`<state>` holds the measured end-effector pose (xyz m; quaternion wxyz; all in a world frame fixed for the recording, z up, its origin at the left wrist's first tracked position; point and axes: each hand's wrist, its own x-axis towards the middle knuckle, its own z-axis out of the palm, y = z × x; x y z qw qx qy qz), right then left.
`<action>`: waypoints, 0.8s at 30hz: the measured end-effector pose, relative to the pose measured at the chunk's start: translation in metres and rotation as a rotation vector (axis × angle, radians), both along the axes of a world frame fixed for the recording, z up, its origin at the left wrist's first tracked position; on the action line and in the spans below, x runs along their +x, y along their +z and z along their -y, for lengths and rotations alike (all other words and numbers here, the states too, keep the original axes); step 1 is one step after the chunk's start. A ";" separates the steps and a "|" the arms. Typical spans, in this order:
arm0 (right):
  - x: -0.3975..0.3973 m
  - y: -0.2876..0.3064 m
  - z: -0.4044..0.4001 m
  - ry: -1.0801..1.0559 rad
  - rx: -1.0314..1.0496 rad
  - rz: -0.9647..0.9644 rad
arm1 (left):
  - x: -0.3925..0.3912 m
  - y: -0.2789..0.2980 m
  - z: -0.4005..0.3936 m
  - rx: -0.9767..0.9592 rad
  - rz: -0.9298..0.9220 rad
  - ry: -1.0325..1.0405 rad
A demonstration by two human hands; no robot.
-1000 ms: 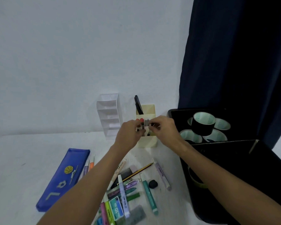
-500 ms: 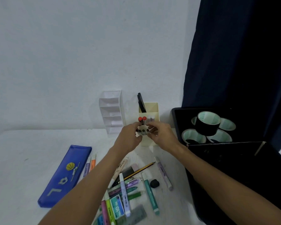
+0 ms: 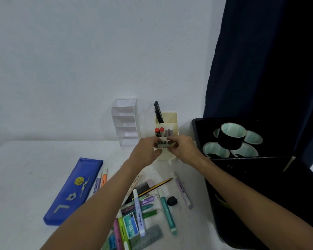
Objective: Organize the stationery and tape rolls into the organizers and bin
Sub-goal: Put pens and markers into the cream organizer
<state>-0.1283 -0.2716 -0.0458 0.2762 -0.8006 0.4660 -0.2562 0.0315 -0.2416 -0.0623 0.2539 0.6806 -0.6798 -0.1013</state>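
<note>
My left hand [image 3: 148, 148] and my right hand [image 3: 183, 147] meet at the front of the cream organizer [image 3: 171, 118] by the wall. Together they pinch a small bunch of grey markers with dark caps [image 3: 163, 144] at its front compartment. Two red-capped markers [image 3: 159, 131] and two pale ones stand in the middle compartment, and a black pen [image 3: 158, 112] stands in the back one. The white tiered organizer [image 3: 126, 121] stands just left. The black bin [image 3: 197, 129] at the right holds several tape rolls [image 3: 231, 135]. Loose pens and highlighters [image 3: 143, 206] lie on the table below my arms.
A blue pencil case [image 3: 74, 190] lies at the left with two pens beside it. A pencil [image 3: 157, 185], a black eraser [image 3: 172, 201] and a grey ruler [image 3: 148, 235] lie among the loose items. A second black container [image 3: 260, 186] fills the right foreground. A dark curtain hangs behind.
Both hands have come down from the organizer's middle compartment to its front one with the small markers. The red-capped markers now stand uncovered above my fingers.
</note>
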 end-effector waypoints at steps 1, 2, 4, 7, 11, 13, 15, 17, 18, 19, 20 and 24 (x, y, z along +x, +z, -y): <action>-0.001 -0.001 0.000 0.005 0.007 -0.004 | 0.001 0.000 -0.002 0.011 -0.006 -0.001; -0.002 -0.001 0.000 0.009 0.004 -0.007 | 0.003 0.002 -0.003 0.022 -0.007 -0.005; -0.005 0.001 -0.003 0.010 -0.046 0.018 | 0.008 0.007 -0.008 0.035 -0.011 -0.004; -0.003 0.011 -0.012 -0.004 -0.177 0.088 | 0.020 0.019 -0.016 0.039 -0.001 0.020; 0.012 0.024 -0.023 0.051 -0.310 0.130 | 0.042 0.039 -0.032 0.028 0.027 0.068; 0.024 0.026 -0.030 0.119 -0.313 0.118 | 0.054 0.047 -0.042 -0.001 0.059 0.091; 0.039 0.028 -0.038 0.187 -0.302 0.079 | 0.066 0.054 -0.054 -0.004 0.064 0.130; 0.055 0.029 -0.047 0.270 -0.251 0.065 | 0.078 0.057 -0.068 0.019 0.057 0.174; 0.063 0.028 -0.050 0.319 -0.213 0.050 | 0.084 0.058 -0.075 0.039 0.058 0.198; 0.071 0.026 -0.053 0.375 -0.179 0.015 | 0.091 0.058 -0.082 0.069 0.062 0.224; 0.077 0.023 -0.055 0.429 -0.157 -0.038 | 0.097 0.057 -0.087 0.115 0.070 0.249; 0.103 0.004 -0.064 0.579 -0.074 -0.215 | 0.117 0.040 -0.114 0.428 0.177 0.279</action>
